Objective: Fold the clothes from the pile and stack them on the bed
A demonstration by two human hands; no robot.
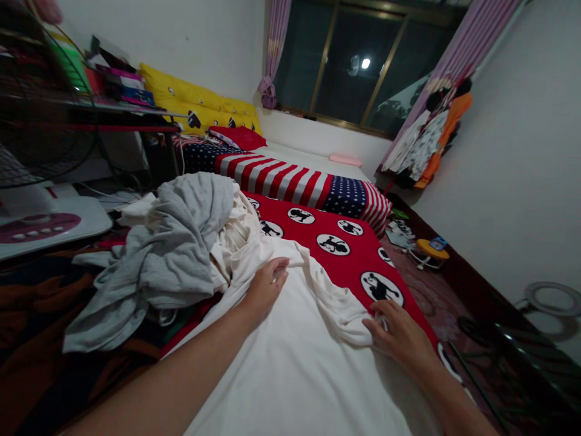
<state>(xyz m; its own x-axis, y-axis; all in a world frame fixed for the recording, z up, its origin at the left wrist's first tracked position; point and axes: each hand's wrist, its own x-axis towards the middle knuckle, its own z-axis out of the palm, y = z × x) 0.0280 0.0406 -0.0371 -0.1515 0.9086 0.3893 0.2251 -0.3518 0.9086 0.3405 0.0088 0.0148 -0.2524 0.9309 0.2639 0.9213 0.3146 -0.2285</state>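
Observation:
A white garment [295,357] lies spread flat on the red cartoon-print bed cover [345,242] in front of me. My left hand [265,284] rests flat on its upper left part, fingers stretched out toward a fold. My right hand [394,330] presses on the garment's right edge near a bunched sleeve [338,306], fingers curled over the cloth. A pile of grey clothing [172,248] and cream clothing [236,233] sits just left of my left hand.
A stars-and-stripes blanket [295,178] and a yellow pillow [200,106] lie farther up the bed. A fan base [45,221] and a cluttered shelf [113,85] stand at left. Clothes hang [431,139] by the window. Toys [431,248] and a dark rack [512,351] are on the floor at right.

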